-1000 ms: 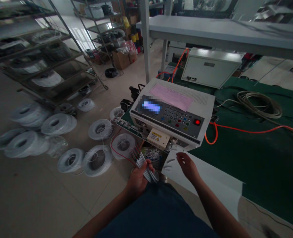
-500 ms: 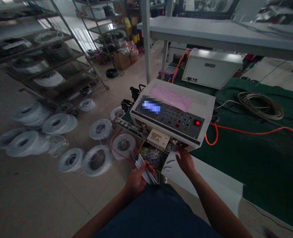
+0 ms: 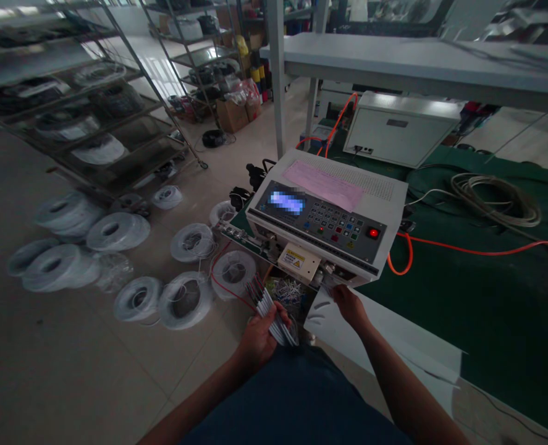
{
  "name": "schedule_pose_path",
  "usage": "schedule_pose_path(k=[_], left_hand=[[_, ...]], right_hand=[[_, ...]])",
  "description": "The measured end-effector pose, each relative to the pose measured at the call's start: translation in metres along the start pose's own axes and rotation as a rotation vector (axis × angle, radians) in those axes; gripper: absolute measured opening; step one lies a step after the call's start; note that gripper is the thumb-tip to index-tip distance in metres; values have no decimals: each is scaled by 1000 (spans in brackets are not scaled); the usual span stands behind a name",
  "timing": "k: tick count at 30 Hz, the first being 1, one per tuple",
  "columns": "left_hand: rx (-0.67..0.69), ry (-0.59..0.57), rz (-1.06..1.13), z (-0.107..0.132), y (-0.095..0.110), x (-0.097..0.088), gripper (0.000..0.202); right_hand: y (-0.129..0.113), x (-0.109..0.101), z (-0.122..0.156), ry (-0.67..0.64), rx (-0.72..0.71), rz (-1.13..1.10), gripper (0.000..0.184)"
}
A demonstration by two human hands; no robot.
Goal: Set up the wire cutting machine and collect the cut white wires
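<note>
My left hand (image 3: 261, 334) is closed around a bundle of white cables (image 3: 274, 318), whose thin dark and reddish ends fan out toward the machine. At the front right of a wire cutting and stripping machine (image 3: 329, 213) is my right hand (image 3: 351, 307). Its fingers are pinched together close to the outlet by the cream cover (image 3: 298, 262); what lies between them is too small to make out. Beneath that hand a white sheet (image 3: 385, 327) slopes down from the machine. Below the cover sits a heap of short white offcuts (image 3: 288, 292).
Several wrapped coils (image 3: 188, 300) lie on the floor at left, near a metal shelf rack (image 3: 111, 123). An orange hose (image 3: 468, 248) crosses the green surface (image 3: 463, 296) on the right. A coiled grey cable (image 3: 493, 198) and a second white machine (image 3: 398, 130) stand behind.
The view has shifted slightly, moving everything a little to the right. A thin line now shows on the white sheet beside my right forearm. My left hand keeps its hold on the cables.
</note>
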State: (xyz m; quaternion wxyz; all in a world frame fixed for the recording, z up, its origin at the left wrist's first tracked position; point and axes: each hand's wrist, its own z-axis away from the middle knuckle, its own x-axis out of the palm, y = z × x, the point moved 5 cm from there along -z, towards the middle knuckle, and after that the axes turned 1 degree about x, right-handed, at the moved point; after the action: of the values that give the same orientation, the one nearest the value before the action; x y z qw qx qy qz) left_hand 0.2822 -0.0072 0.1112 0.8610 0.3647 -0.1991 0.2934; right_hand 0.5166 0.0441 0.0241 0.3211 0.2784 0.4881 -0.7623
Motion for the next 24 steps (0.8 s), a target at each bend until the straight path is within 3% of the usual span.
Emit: schedule_pose_path(k=[24], left_hand=[[-36, 54, 48, 1, -3, -1, 11]], right_hand=[[2, 0, 1, 2, 23, -61, 19]])
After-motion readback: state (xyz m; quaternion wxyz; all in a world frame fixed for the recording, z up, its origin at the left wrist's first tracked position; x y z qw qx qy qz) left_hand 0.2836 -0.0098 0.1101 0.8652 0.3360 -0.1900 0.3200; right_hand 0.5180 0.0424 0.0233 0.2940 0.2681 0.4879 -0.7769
